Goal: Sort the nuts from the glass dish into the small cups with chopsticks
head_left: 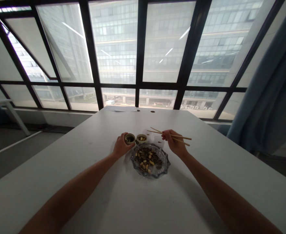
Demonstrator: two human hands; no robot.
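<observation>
My left hand (122, 145) is wrapped round a small round cup (129, 139) with dark contents, just left of a second small cup (141, 139) that has a few pale pieces in it. In my right hand (173, 140) is a pair of chopsticks (155, 131), their tips pointing left above the table behind the cups. Between my forearms stands a clear scalloped glass bowl (166, 165), holding dark seeds (143, 152) and several peanuts (146, 168) mixed together. Its rim lies close to my left thumb.
The white table (91, 182) stretches forward to the windows. Near the right hand lie small clear containers (159, 140), partly hard to make out. White paper (123, 109) rests at the far edge. A blue curtain (262, 81) hangs at right.
</observation>
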